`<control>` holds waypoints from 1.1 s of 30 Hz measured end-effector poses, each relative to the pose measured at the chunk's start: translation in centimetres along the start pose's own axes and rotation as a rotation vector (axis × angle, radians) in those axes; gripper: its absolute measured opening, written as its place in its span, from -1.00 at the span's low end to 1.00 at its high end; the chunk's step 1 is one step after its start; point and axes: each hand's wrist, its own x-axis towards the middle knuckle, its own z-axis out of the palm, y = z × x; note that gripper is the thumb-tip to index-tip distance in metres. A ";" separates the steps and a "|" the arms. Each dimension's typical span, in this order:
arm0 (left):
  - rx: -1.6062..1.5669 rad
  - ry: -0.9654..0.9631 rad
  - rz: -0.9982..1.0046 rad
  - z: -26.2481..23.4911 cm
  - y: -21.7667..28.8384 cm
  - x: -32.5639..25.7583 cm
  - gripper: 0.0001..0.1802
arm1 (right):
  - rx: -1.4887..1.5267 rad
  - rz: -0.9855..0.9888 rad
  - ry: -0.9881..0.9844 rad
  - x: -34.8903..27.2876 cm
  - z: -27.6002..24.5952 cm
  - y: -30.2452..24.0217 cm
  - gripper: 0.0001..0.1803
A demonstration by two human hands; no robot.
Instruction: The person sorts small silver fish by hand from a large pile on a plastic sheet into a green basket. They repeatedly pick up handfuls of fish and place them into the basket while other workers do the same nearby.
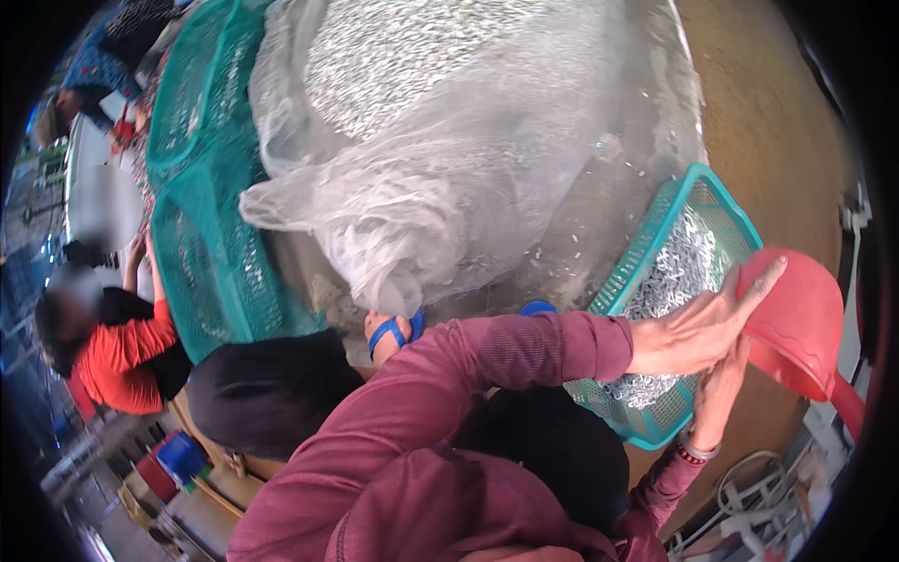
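My left hand [698, 330] lies flat, fingers stretched, against the rim of a red plastic scoop [796, 323] at the right. Just below it, my right hand [719, 393], with a bracelet at the wrist, grips the scoop from underneath; its fingertips are hidden behind my left hand. The scoop hangs over the right end of a teal plastic basket [655, 229] holding small silvery fish [679, 267]. Both sleeves are maroon.
A big clear plastic sheet [421, 187] heaped with small silvery fish fills the top centre. My feet in blue sandals [393, 332] stand at its edge. Teal mesh baskets [201, 187] are stacked at the left, beside a crouching person in an orange top [122, 361]. Brown floor [768, 122] lies at right.
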 end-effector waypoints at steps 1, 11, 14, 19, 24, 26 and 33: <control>-0.024 -0.034 -0.018 -0.2 -0.1 0.5 0.18 | -0.004 0.049 0.103 -0.6 0.7 -0.8 -0.44; -0.116 0.166 -0.325 -7.6 -6.2 8.3 -0.05 | -0.119 0.398 -0.299 -10.8 6.4 -1.2 -0.50; -0.736 0.049 -0.516 -13.3 -7.8 10.6 -0.54 | -0.247 0.593 -0.116 -13.1 7.2 -0.1 -0.20; -0.907 0.123 -0.763 -16.7 -14.1 14.6 -0.50 | -0.215 0.962 0.143 -18.4 12.4 3.9 0.05; -0.970 0.120 -0.590 -16.0 -24.2 18.1 -0.39 | 1.208 1.373 0.692 -23.2 17.2 5.2 -0.28; -0.903 0.321 -0.857 -14.9 -24.3 18.2 -0.21 | 1.975 1.447 0.953 -23.1 18.9 3.8 -0.53; 0.225 -0.069 -0.519 1.1 -10.7 -1.1 0.10 | 1.769 1.799 0.961 -20.5 20.8 0.1 -0.63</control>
